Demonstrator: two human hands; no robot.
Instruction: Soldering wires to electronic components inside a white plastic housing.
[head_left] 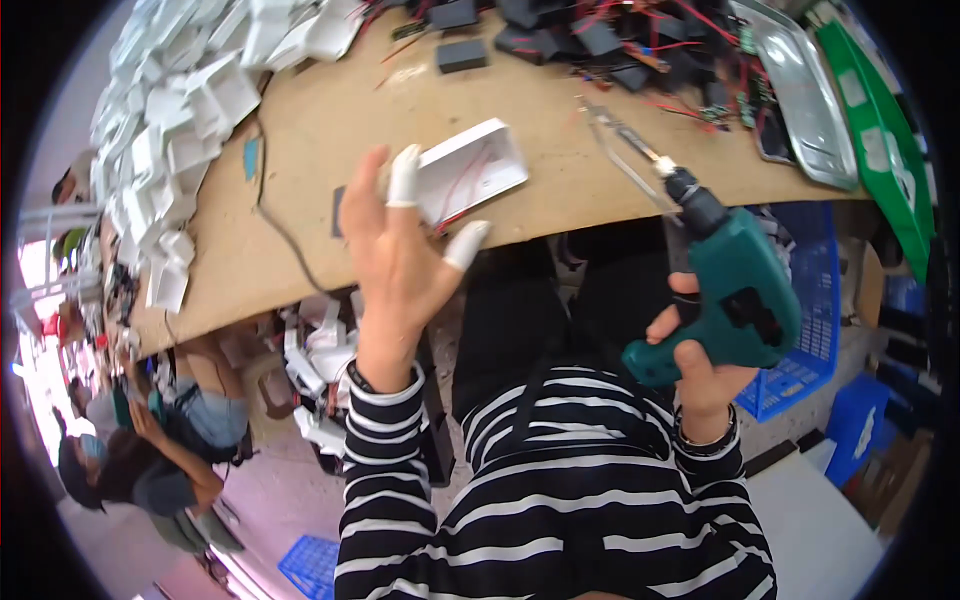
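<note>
A pale wooden table (330, 95) spreads beyond both hands. Far to the left of the left hand rises a heap of white plastic casings (170, 130); well beyond the right hand lies a pile of black boxes (600, 40) tangled with wires. The right hand (708, 385) is wrapped around the grip of a green power driver (735, 250), which sits mostly over the table's near edge. The driver's long axis slants: its slim metal bit (635, 140) points away from the person and to the left, passing to the right of a white box (505, 165). That box lies just beside the left hand's fingers, hollow side up, its long axis running from near left to far right. The left hand (393, 250) has its fingers spread and pinches nothing; whether it touches the box, I cannot tell. Inside the box run thin red wires (460, 187). The step seems to be readying box and driver; the next move likely calls for steadying the box and lining up the bit.
</note>
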